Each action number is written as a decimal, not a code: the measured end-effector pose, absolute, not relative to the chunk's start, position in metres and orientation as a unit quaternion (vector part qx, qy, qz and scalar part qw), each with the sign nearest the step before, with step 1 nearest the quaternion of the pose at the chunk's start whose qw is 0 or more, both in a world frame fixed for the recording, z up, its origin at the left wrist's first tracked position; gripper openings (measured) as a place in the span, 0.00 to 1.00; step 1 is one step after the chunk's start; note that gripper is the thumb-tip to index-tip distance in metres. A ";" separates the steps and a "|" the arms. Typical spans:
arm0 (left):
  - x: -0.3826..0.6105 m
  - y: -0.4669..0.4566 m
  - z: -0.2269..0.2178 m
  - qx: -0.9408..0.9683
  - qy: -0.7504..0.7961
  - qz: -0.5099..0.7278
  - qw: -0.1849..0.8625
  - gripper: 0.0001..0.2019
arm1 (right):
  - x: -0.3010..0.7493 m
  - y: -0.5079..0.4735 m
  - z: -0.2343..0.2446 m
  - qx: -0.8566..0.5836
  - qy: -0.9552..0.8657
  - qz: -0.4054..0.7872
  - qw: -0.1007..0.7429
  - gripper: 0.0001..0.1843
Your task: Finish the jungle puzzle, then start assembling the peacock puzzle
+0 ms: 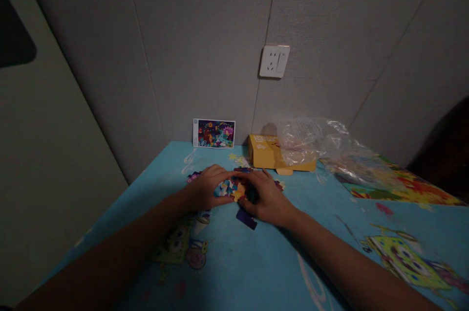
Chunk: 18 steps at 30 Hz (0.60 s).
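Note:
My left hand (208,188) and my right hand (266,196) meet over a small heap of colourful jigsaw puzzle pieces (231,188) on the blue tablecloth. Both hands curl around the heap, fingers arched over the far side and thumbs on the near side, so much of it is hidden. Blue, white, yellow and dark pieces show in the gap between the hands. A dark purple jigsaw piece (246,218) lies apart, just below my right thumb. More pieces stick out beyond my left fingers and past my right hand.
A small reference picture card (216,134) leans against the wall. Right of it lies a yellow box (266,154), partly covered by a clear plastic bag (315,140). A colourful printed sheet (410,184) is at the far right. A wall socket (274,61) sits above.

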<state>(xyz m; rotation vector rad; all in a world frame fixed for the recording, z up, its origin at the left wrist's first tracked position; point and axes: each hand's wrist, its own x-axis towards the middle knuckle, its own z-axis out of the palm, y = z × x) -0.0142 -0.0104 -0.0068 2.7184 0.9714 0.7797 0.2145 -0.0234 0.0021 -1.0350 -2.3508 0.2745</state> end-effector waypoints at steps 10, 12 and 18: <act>-0.015 -0.009 -0.009 0.905 0.324 0.266 0.064 0.32 | 0.216 -0.022 0.004 -0.343 -0.870 0.111 0.337 0.27; -0.015 -0.008 -0.009 0.905 0.318 0.273 0.066 0.32 | 0.216 -0.023 0.005 -0.333 -0.863 0.123 0.360 0.26; -0.014 -0.008 -0.010 0.898 0.326 0.287 0.071 0.36 | 0.215 -0.024 0.007 -0.272 -0.864 0.147 0.397 0.20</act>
